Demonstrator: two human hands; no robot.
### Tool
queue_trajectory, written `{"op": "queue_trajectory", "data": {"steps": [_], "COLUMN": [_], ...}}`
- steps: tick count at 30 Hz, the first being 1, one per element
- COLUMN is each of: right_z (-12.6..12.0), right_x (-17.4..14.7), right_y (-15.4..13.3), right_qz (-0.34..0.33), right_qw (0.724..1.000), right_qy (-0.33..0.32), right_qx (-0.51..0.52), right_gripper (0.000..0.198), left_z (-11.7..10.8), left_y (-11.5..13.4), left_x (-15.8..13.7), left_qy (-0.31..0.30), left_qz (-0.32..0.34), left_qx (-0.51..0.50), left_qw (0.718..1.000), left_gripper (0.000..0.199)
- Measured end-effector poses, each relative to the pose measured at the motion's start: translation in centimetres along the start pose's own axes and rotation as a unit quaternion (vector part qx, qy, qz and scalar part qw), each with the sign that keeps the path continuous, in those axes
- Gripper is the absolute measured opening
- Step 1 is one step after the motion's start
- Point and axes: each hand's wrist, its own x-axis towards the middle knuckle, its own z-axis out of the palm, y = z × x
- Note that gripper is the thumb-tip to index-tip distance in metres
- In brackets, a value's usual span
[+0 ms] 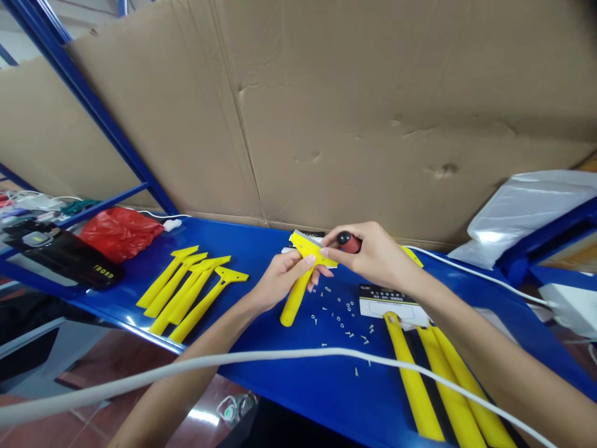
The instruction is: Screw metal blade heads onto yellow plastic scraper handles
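Head view showed me both hands working above the blue counter. I had the left hand wrapped around the yellow scraper, thumb on top near the neck; this grip probably steadied the head, which pointed away from me. A metal blade lay along the head's far edge. My right hand held a red-and-black tool handle, likely a screwdriver, against the palm, leaving thumb and fingertip pinched at the scraper head. The tool's tip was hidden.

Loose screws and nuts lay scattered beside the scraper, presumably for easy picking. To the left, yellow scraper bodies lay side by side, heads away from me, an arrangement that would suit lifting one at a time. To the right, more yellow handles lay near a printed card.

Labels: the card's black band carried a short code and Chinese characters, too small for me to read reliably. A black appliance at far left bore pale lettering, of which I could read "BORD". A red plastic bag sat behind it.
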Motion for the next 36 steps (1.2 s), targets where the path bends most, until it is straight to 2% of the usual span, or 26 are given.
{"op": "queue_trajectory", "data": {"steps": [3, 10, 15, 18, 21, 24, 27, 30, 33, 36], "right_z": [0.0, -0.4, -3.8, -5.8, -6.8, -6.2, -4.2, -1.9, -0.3, 0.3], "right_x": [0.2, 0.6, -0.7, -1.6, -2.2, -2.3, -2.4, -2.8, -3.6, -4.7], "right_y": [0.4, 1.2, 0.2, -0.8, -1.4, -1.3, -0.8, -0.8, -1.4, -1.8], "right_qz": [-0.007, -0.012, -0.057, -0.061, -0.053, -0.044, 0.028, 0.069, 0.035, 0.053], "right_qw": [1.0, 0.999, 0.991, 0.99, 0.983, 0.958, 0.91, 0.859, 0.824, 0.814], "right_qy": [0.001, -0.005, 0.016, -0.003, -0.07, -0.195, -0.342, -0.458, -0.512, -0.51], "right_qx": [-0.007, -0.04, -0.117, -0.127, -0.162, -0.207, -0.233, -0.221, -0.239, -0.273], "right_gripper": [0.023, 0.027, 0.044, 0.036, 0.016, 0.011, 0.002, 0.009, 0.016, 0.022], "left_z": [0.2, 0.3, 0.1, 0.2, 0.1, -0.2, -0.4, -0.7, -0.9, -1.0], "left_y": [0.1, 0.5, 0.5, 0.3, 0.3, 0.3, 0.1, -0.2, -0.4, -0.4], "left_x": [0.2, 0.1, -0.2, -0.1, 0.1, 0.4, 0.7, 1.0, 1.3, 1.4], "left_qy": [-0.004, 0.036, 0.08, 0.101, 0.115, 0.12, 0.128, 0.135, 0.144, 0.147], "left_qz": [-0.009, -0.029, 0.053, 0.108, 0.148, 0.162, 0.166, 0.162, 0.159, 0.157], "left_qx": [-0.002, 0.011, 0.001, -0.023, -0.036, -0.027, -0.016, -0.007, -0.006, -0.016], "left_qw": [1.0, 0.999, 0.995, 0.989, 0.982, 0.979, 0.978, 0.977, 0.977, 0.976], "left_gripper": [0.046, 0.048, 0.043, 0.038, 0.036, 0.036, 0.036, 0.036, 0.037, 0.038]}}
